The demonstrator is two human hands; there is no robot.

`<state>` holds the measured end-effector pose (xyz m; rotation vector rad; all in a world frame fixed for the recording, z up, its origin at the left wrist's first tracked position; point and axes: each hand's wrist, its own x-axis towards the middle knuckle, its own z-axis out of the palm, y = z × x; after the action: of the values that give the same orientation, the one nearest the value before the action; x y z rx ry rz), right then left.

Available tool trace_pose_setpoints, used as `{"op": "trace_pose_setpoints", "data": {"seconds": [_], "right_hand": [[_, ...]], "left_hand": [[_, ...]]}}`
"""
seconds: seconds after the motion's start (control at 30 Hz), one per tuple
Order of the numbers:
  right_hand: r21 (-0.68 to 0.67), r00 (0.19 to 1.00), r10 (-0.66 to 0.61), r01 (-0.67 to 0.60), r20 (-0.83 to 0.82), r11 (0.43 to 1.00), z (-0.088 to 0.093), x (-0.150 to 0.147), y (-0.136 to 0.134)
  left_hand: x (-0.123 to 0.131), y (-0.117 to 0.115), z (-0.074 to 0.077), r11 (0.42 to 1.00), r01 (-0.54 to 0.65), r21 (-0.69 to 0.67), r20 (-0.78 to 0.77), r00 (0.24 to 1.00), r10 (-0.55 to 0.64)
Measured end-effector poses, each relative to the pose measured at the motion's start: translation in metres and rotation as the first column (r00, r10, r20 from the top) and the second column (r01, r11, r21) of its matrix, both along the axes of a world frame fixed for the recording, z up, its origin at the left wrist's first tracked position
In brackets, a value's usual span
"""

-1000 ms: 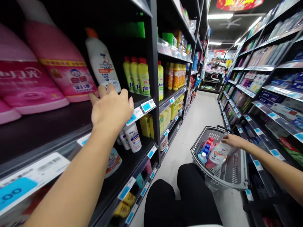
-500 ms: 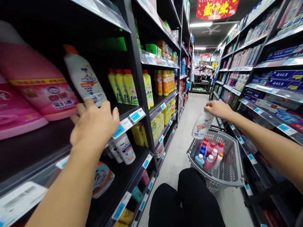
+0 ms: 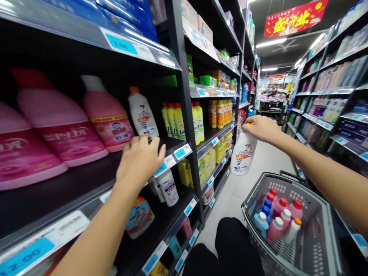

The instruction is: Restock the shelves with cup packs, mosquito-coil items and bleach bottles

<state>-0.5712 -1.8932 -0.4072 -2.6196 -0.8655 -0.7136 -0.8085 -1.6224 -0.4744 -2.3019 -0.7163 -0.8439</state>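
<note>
The right grip is clenched around the orange-capped top of a white cleaner bottle, which is held up, slightly tilted, over the aisle floor and clear of everything around it. The left grip is released, with its fingers spread at the front of a black shelf. Its fingertips are placed just below a second white bottle, of the same kind, which stands tilted on that shelf; whether they touch it cannot be told.

Beside that bottle on the same shelf, large pink bottles are ranked to one side and yellow bottles to the other, with a blue-marked price strip along the shelf edge. White tubs are stocked on the shelf below. Down and to the right, a grey plastic shopping basket is seen above the person's black-clad knee, and it is filled with pink, white and blue capped bottles.
</note>
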Motion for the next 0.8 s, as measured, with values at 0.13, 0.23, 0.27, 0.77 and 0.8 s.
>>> {"op": "trace_pose_setpoints", "data": {"seconds": [0.13,0.23,0.27,0.77,0.8], "right_hand": [[0.066,0.988,0.143,-0.146,0.050,0.987,0.011,0.003,0.014],[0.109,0.959,0.273,-0.280,0.073,0.954,0.022,0.004,0.025],[0.126,0.947,0.309,-0.319,0.088,0.939,0.026,0.004,0.029],[0.185,0.709,0.694,-0.703,0.123,0.686,0.064,-0.054,0.109],[0.194,0.686,0.715,-0.725,0.132,0.660,0.066,-0.058,0.115]], "left_hand": [[0.002,0.003,-0.001,0.998,0.066,0.020,-0.004,0.998,-0.066],[0.004,0.006,0.000,0.990,0.134,0.041,-0.012,0.991,-0.134],[0.004,0.006,0.000,0.985,0.168,0.033,-0.009,0.986,-0.168],[0.055,-0.064,0.031,0.141,0.595,-0.791,0.523,0.778,-0.349],[0.053,-0.062,0.033,0.166,0.604,-0.779,0.538,0.781,-0.317]]}}
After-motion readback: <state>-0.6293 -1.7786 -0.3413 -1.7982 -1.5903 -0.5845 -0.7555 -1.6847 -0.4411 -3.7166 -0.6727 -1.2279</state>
